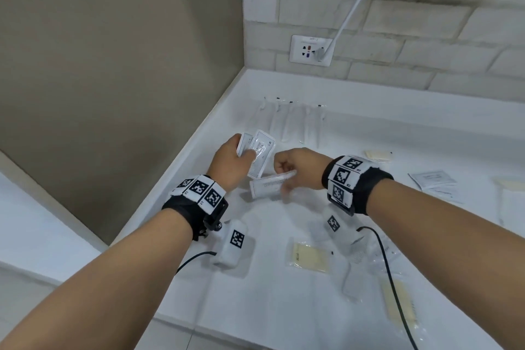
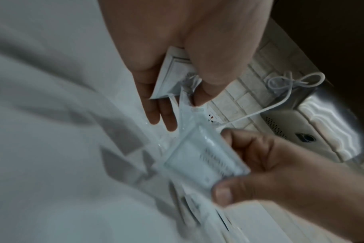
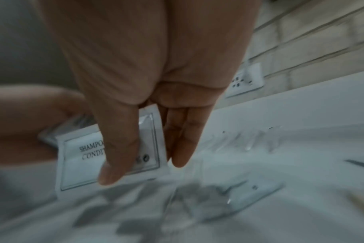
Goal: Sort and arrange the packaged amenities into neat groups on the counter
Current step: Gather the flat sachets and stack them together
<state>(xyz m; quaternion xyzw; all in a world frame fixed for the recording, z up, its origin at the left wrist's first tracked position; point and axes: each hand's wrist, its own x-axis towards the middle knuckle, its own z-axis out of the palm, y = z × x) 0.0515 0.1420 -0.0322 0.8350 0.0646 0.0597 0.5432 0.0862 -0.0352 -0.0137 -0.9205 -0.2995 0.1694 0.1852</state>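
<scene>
While each grip pinches sachets, left hand [image 1: 230, 162] seemingly nears right hand [image 1: 298, 169] by the counter [image 1: 426, 133] edge

The desk [image 1: 369, 128] under my arms was smooth, white and faintly glossy. The sachets [image 1: 257, 150] in my left hand [image 1: 230, 162] looked like matt white paper or foil with printed frames. Clear, shiny plastic wrapped the toothbrushes [image 1: 292, 122] and the pale yellow packet [image 1: 309, 257]. The back wall [image 1: 397, 17] was rough, matt white brick; the side wall [image 1: 113, 65] a flat, matt beige. My wrist straps [image 1: 366, 190] were black cloth.
</scene>
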